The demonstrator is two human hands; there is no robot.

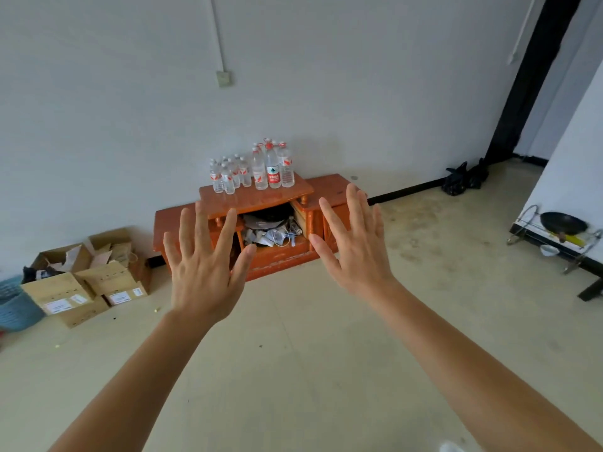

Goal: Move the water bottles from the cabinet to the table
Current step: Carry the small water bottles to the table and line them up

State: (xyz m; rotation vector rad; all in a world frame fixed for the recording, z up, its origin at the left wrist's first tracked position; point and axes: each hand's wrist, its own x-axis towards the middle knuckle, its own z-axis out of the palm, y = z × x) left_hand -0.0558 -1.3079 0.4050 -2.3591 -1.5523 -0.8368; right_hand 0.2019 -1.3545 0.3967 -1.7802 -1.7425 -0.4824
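A low orange wooden cabinet [261, 199] stands against the white wall. On its raised top stand several small clear water bottles [228, 176] at the left and three tall ones with red caps [272, 166] at the right. My left hand [204, 265] and my right hand [354, 243] are stretched out in front of me with fingers spread, backs toward me, holding nothing. Both hover in the air well short of the cabinet, and they cover parts of its front.
The cabinet's open middle compartment [270, 230] holds papers and clutter. Cardboard boxes [88, 277] and a blue basket [14, 308] sit on the floor at left. Black bags [463, 177] lie by the far wall. A dark table edge with a rack and pan [561, 230] is at right.
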